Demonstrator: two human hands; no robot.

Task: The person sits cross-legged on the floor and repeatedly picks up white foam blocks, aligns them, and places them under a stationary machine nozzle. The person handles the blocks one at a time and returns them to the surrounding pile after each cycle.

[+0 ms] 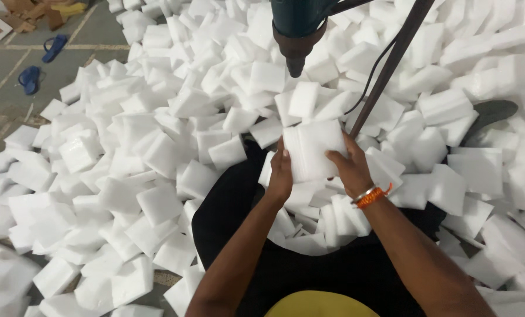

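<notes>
Foam heap (156, 147): white foam blocks lay piled over the floor (15, 76), surrounding the person on every side.
Black cloth (309, 270): spread over the lap, with loose foam pieces resting on it.
Drill (297, 29): a teal power tool hung nose-down on a dark slanted rod (391, 64), just above the held stack.
Foam stack (315, 149): white sheets held upright between both hands, above the lap.
Left hand (281, 173): clasped the stack's left edge.
Right hand (350, 167): gripped the stack's right side, an orange band (373, 196) on its wrist.
Sandals (42, 61): blue pair on the floor, well apart, upper left.
</notes>
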